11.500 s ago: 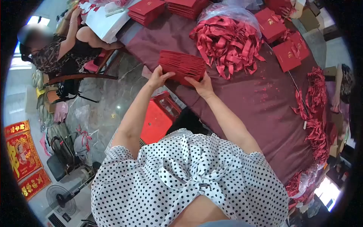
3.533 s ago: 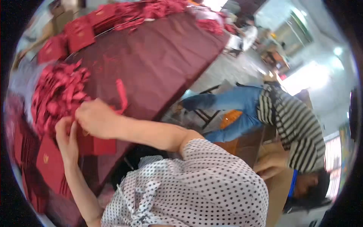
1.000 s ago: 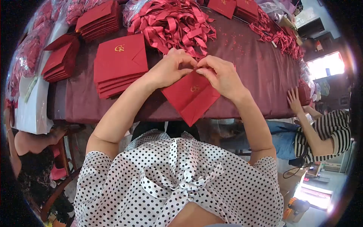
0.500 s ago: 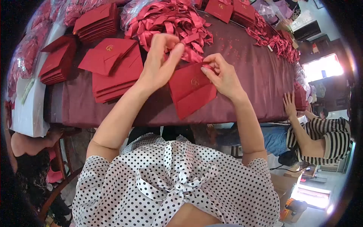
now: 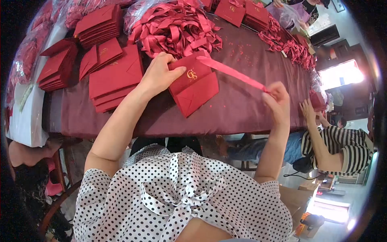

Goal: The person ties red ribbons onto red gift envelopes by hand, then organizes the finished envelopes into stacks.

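Observation:
A red paper gift bag [image 5: 197, 90] with a gold monogram lies folded flat in front of me. My left hand [image 5: 162, 76] grips its upper left edge, thumb on the front face. From the bag's top a red satin ribbon [image 5: 236, 73] stretches taut to the right. Its far end is pinched in my right hand [image 5: 277, 99], which is raised off the tablecloth and slightly blurred. Just beyond the bag rises a heap of loose red ribbons [image 5: 173, 30]. To the left is a stack of flat red bags [image 5: 115, 80], with a smaller bag [image 5: 100, 56] on top.
More stacked red bags [image 5: 98, 26] stand at the back left, beside plastic-wrapped bundles [image 5: 26, 60] and a white box [image 5: 30, 117]. A dark red cloth [image 5: 258, 115] covers the table. At right, a co-worker in a striped shirt [image 5: 338, 147] rests a hand on the table edge.
My right hand has moved right and toward me, drawing the ribbon out straight. My left hand has come down from the air onto the bag's upper left edge.

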Motion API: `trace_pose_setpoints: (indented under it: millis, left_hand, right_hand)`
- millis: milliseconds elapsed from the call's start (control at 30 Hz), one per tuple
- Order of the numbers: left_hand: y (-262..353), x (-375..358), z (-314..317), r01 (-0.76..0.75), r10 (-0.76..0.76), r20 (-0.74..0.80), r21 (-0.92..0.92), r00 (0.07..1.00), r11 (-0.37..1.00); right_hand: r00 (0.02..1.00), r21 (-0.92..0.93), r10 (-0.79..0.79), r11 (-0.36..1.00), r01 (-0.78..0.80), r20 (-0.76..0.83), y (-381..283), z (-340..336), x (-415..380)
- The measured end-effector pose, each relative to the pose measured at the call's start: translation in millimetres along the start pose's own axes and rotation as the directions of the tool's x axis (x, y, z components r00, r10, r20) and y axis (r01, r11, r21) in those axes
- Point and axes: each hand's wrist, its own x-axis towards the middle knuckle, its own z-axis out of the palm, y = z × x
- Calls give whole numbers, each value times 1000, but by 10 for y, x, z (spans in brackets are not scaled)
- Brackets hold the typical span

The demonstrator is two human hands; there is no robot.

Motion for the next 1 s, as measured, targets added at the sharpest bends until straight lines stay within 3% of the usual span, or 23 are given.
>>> trace_pose_setpoints:
  millis: [33,67,100,167,200,233,267,333,400,433,467,667,833,967,1000]
  left_hand:
    - [-15,10,11,7,-7,6,-22,1000,1000]
    - [-26,16,21,12,-11,15,-40,1000,999]
    - [-52,16,51,12,-11,18,-34,1000,999]
    - [-105,28,96,117,-88,93,-377,992,919]
    - [-88,23,86,116,-87,95,-370,992,922]
    - [-66,17,77,174,-90,184,-509,979,843]
    - [-47,13,73,238,-80,269,-630,960,739]
    - [-34,2,76,256,-68,302,-641,951,724]
    - [-16,-16,89,275,-56,336,-652,940,706]
    - [1,-27,104,303,-49,363,-690,931,657]
    - [8,-37,111,333,-40,389,-724,920,604]
    - [-5,-45,41,370,99,434,-850,896,376]
    - [-15,-15,39,401,130,471,-842,872,361]
    - [7,-21,30,436,43,485,-819,873,374]
    - [24,-27,24,440,6,476,-817,879,372]
  right_hand:
    - [999,332,-47,942,48,-11,9,-6,-55]
    - [999,333,-44,942,45,-11,7,-3,-86]
    - [995,449,-81,888,95,-52,-58,66,-118]
    - [989,563,-110,813,149,-102,-81,186,-141]
    - [979,529,-133,825,196,-156,-71,230,-121]
    - [965,492,-157,836,242,-208,-62,272,-89]
    - [941,316,-260,893,319,-216,-81,306,-7]
    - [842,-186,-516,853,487,-159,-322,617,124]
    - [909,-200,-414,894,400,-35,-371,971,198]
    - [915,-89,-400,911,404,59,-296,1135,257]
    - [978,26,-130,992,127,160,-312,1254,264]
    - [978,171,-164,975,141,128,-111,1520,374]
    - [978,283,-169,950,130,119,-144,1498,347]
    - [982,299,-143,949,102,120,-60,1538,338]
    - [966,138,-244,963,232,83,-46,1540,350]
